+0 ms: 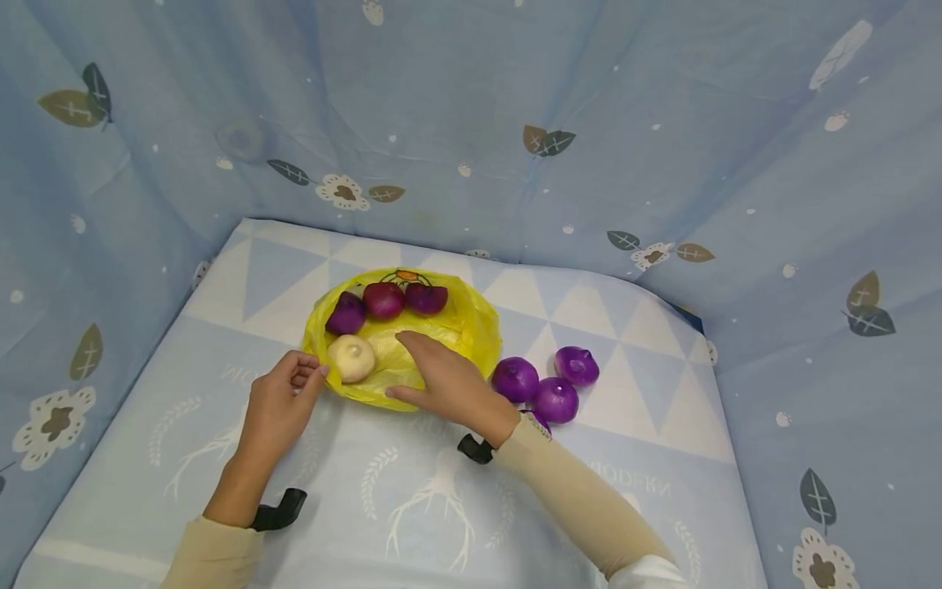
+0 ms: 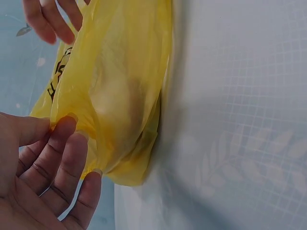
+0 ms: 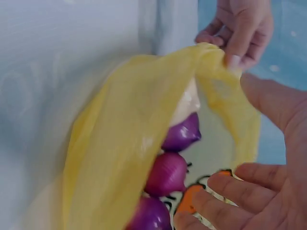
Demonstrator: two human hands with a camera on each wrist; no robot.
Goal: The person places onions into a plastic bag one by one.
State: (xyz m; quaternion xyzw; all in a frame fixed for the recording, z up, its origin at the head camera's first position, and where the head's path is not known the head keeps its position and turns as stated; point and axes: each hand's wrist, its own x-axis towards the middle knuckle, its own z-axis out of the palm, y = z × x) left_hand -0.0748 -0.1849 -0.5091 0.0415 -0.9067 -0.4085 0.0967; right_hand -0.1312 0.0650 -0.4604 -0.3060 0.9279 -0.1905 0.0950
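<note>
- Hands: left hand (image 1: pixel 283 401) pinches the near-left rim of the yellow plastic bag (image 1: pixel 441 327) between thumb and fingertips; right hand (image 1: pixel 441 380) lies flat on the film with fingers straight and relaxed, gripping nothing.
- Yellow plastic bag: lies open on the tabletop (image 1: pixel 412 507), near its middle, mouth toward the person. Thin, translucent, crinkled; printed orange and black motif on the far side.
- Contents: one pale onion (image 1: pixel 352 357) just beside the left fingertips; three red onions (image 1: pixel 384 299) in a row at the far end.
- Loose stock: three more purple onions (image 1: pixel 548 383) on the tabletop, just right of the bag, close together.
- Handling, judged: film is light, limp and slippery, liable to tear; best held at the rim, gathered. Onions are firm, round, apt to roll.
- Surround: blue leaf-patterned cloth (image 1: pixel 471 123) on all sides.
</note>
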